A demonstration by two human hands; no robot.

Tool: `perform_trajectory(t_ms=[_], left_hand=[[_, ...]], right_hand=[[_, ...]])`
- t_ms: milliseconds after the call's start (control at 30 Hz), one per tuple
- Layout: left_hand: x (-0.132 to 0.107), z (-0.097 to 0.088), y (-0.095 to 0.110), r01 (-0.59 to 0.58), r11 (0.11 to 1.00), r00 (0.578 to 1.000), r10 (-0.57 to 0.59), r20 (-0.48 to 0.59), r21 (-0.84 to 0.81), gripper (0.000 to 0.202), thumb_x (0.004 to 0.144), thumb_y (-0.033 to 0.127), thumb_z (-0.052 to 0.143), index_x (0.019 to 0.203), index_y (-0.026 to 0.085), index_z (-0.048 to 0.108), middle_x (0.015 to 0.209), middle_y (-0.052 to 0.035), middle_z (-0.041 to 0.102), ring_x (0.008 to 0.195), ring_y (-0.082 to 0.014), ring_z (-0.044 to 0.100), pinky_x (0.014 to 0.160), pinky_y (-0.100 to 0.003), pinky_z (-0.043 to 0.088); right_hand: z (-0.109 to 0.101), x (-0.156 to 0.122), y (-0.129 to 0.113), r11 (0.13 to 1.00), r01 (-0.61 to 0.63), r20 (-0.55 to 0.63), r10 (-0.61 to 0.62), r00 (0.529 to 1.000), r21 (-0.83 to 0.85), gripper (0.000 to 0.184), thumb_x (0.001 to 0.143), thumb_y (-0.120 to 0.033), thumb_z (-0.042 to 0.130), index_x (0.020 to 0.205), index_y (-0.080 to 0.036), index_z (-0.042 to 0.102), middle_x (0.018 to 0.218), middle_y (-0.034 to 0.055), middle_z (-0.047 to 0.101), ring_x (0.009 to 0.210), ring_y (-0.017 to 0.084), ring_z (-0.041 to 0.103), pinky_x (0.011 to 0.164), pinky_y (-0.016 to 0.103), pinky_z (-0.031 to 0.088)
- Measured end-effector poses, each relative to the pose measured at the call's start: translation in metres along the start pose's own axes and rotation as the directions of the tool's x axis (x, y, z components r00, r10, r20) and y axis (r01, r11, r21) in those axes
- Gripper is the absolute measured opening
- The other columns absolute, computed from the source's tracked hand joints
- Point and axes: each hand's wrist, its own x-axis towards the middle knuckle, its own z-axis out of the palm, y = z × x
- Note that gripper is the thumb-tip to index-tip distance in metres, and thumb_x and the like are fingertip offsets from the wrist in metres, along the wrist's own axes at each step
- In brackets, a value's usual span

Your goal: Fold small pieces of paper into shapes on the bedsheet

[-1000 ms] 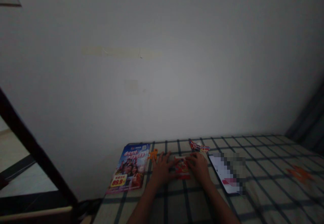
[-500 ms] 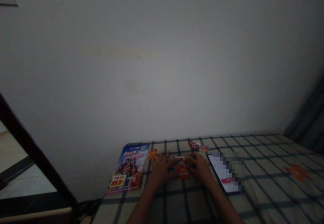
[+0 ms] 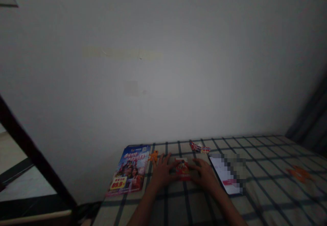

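A small red printed paper or packet (image 3: 182, 171) lies flat on the checked cloth between my two hands. My left hand (image 3: 163, 170) rests at its left side, fingers spread, with the thumb and index finger reaching its edge. From the right, my right hand (image 3: 204, 173) lies with fingers apart, its fingertips close to the paper's right edge. Whether those fingertips press on it I cannot tell. Just left of my left hand is a colourful flyer (image 3: 131, 170), with an orange cut-out shape (image 3: 154, 156) beside it.
A phone with a lit screen (image 3: 222, 173), partly pixelated, lies right of my right hand. Crumpled printed scraps (image 3: 199, 147) sit beyond the hands. Another orange shape (image 3: 299, 174) is far right on the checked cloth (image 3: 265, 158). A pale wall (image 3: 168, 83) rises behind.
My right hand has shifted slightly, its fingers drawing a little away from the paper's right side. The left hand stays nearly in place.
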Motion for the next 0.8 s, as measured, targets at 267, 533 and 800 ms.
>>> perform_trajectory(t_ms=[267,533,800], left_hand=[[0.001,0.001,-0.001,-0.009,1.000,1.000,0.009,-0.017,-0.014,0.071,0.072,0.084,0.053,0.138,0.060,0.042,0.164,0.0051,0.026,0.151,-0.0428,0.013,0.110,-0.079,-0.002],[0.000,-0.001,0.000,-0.007,1.000,1.000,0.007,0.002,0.001,0.073,0.073,0.081,0.056,0.141,0.057,0.041,0.166,0.0042,0.022,0.151,-0.0434,0.010,0.113,-0.076,-0.001],[0.002,0.003,-0.002,-0.013,1.000,1.000,0.013,-0.004,0.022,0.074,0.073,0.083,0.054,0.141,0.059,0.038,0.166,0.0052,0.022,0.151,-0.0433,0.011,0.112,-0.076,0.002]], right_hand=[[0.000,-0.006,0.002,1.000,0.015,-0.002,-0.015,1.000,0.012,0.046,0.078,-0.043,0.072,0.123,-0.040,0.067,0.144,0.0034,0.054,0.137,0.029,0.043,0.115,0.046,0.031],[0.005,-0.011,0.009,0.999,0.024,-0.026,-0.023,0.999,0.030,0.048,0.076,-0.046,0.075,0.122,-0.039,0.068,0.143,0.0039,0.055,0.135,0.029,0.046,0.111,0.045,0.036],[0.011,-0.003,0.012,0.998,-0.006,-0.088,0.012,0.996,0.064,0.019,0.081,-0.035,0.069,0.098,-0.035,0.077,0.129,0.0025,0.065,0.127,0.026,0.053,0.106,0.041,0.039]])
